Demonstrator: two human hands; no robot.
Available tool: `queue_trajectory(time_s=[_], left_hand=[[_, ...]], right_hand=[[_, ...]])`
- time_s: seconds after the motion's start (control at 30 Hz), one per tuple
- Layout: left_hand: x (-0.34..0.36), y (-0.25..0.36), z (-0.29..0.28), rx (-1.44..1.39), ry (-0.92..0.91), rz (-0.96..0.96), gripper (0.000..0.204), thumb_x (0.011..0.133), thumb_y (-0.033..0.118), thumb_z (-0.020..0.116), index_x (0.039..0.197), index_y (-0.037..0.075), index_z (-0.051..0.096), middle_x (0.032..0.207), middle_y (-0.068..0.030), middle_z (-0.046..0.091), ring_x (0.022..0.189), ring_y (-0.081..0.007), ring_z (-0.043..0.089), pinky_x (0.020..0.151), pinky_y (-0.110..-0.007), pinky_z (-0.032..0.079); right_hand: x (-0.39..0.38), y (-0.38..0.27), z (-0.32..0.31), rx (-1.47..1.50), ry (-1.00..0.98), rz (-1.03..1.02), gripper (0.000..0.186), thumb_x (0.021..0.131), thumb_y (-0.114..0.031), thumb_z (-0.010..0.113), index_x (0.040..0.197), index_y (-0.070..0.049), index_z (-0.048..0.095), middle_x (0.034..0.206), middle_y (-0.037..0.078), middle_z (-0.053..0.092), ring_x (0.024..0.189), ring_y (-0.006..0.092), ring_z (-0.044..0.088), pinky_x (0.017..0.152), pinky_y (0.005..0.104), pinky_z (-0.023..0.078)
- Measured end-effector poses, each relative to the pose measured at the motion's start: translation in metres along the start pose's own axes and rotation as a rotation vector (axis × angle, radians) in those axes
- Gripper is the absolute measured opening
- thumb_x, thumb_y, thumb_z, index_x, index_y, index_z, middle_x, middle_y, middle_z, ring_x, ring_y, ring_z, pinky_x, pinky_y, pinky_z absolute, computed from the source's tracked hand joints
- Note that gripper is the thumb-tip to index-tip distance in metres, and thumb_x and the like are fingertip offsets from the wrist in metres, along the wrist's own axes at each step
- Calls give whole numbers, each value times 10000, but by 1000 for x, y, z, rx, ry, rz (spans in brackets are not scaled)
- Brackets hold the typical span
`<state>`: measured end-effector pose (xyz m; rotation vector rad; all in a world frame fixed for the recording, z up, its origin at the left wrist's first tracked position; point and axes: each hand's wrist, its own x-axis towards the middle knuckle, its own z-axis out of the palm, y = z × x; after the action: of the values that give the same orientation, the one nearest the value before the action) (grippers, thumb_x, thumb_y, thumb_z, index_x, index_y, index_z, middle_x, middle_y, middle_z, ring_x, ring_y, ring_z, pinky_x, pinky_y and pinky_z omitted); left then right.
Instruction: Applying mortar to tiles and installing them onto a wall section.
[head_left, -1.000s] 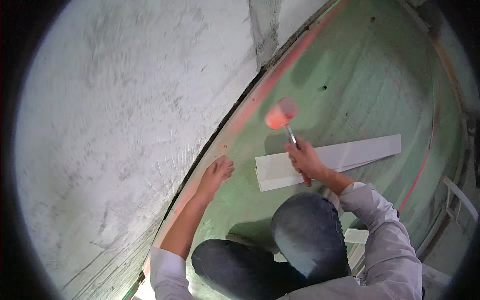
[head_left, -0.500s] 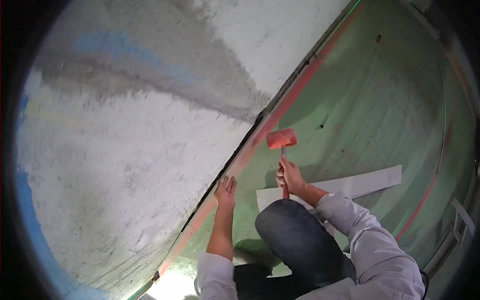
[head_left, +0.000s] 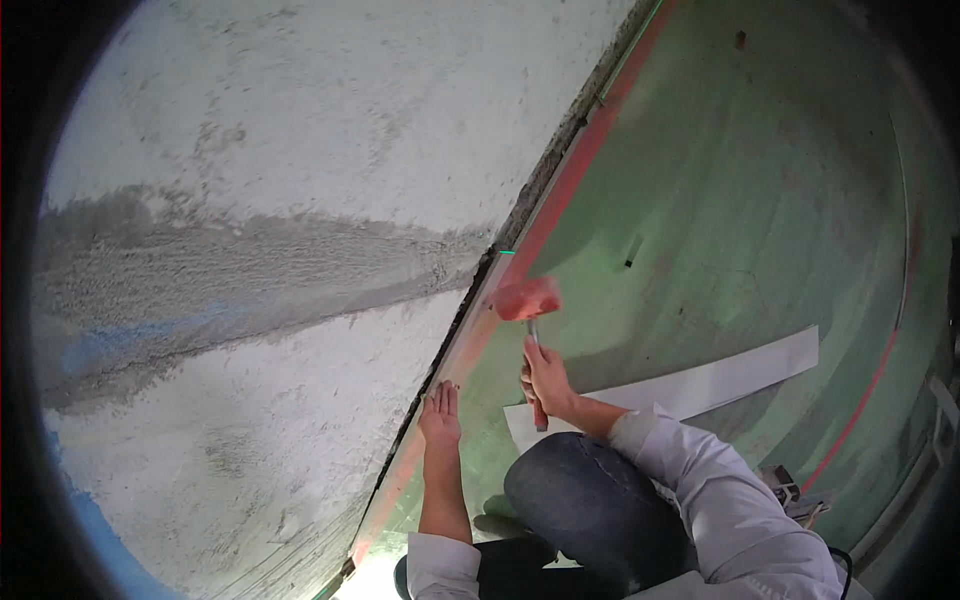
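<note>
My right hand [head_left: 547, 378] is closed round the handle of a mallet with a red head [head_left: 528, 299]. The mallet head is slightly blurred and hangs over the red-marked band [head_left: 575, 165] along the foot of the wall. On the left, my left hand [head_left: 440, 412] lies flat with its fingers stretched out, touching the edge by the dark gap [head_left: 462, 312] between wall and floor. Nothing shows in its grasp. A short green laser mark [head_left: 507, 252] crosses the band just above the mallet.
A rough grey and white wall [head_left: 290, 380] fills the left side. On the green floor [head_left: 740, 200] lie a long white strip [head_left: 720, 375] and a small dark-tipped stick [head_left: 633, 252]. My bent knee [head_left: 590, 500] is below the mallet. Small items [head_left: 785, 485] sit beside my right sleeve.
The view has shifted. My right hand and the mallet have moved left, closer to the wall edge and my left hand. The left hand still rests flat at the edge.
</note>
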<state>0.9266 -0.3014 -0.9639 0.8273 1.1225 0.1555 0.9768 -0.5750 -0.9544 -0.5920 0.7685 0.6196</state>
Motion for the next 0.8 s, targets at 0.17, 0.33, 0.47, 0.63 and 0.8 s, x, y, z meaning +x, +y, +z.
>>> queue_trajectory(time_s=[0.17, 0.33, 0.47, 0.63, 0.8], left_hand=[[6, -7, 2, -4, 17, 5, 490, 1190, 247, 346, 1472, -150, 399, 1542, -300, 525, 1432, -415, 552, 1227, -511, 500], [11, -5, 2, -31, 23, 0, 464, 1187, 218, 341, 1471, -145, 395, 1537, -301, 523, 1427, -419, 556, 1224, -514, 505], [15, 0, 3, 0, 56, -41, 471, 1187, 221, 343, 1483, -144, 381, 1543, -305, 512, 1420, -416, 563, 1206, -515, 525], [15, 0, -2, -25, 66, -18, 468, 1188, 227, 338, 1485, -131, 387, 1502, -306, 553, 1383, -396, 600, 1185, -513, 543], [17, -6, 5, 13, 59, 0, 499, 1188, 245, 345, 1518, -129, 347, 1568, -294, 489, 1406, -403, 582, 1189, -512, 540]], right_hand=[[11, -9, -11, -77, -29, 14, 512, 1098, -600, 534, 847, -161, 453, 600, -55, 391, 414, 87, 342, 395, 307, 275], [11, -16, 1, -100, -7, 17, 525, 1101, -597, 531, 847, -144, 452, 595, -55, 390, 412, 85, 340, 387, 311, 277], [8, -16, -13, -161, -97, -14, 528, 1102, -599, 527, 843, -145, 451, 594, -55, 391, 409, 79, 348, 373, 305, 273], [-3, -16, -9, -256, -110, -27, 535, 1101, -605, 528, 840, -144, 453, 597, -50, 400, 408, 78, 359, 366, 300, 300], [1, -17, -24, -273, -166, -16, 537, 1106, -597, 524, 842, -136, 449, 600, -42, 419, 413, 82, 394, 369, 303, 343]])
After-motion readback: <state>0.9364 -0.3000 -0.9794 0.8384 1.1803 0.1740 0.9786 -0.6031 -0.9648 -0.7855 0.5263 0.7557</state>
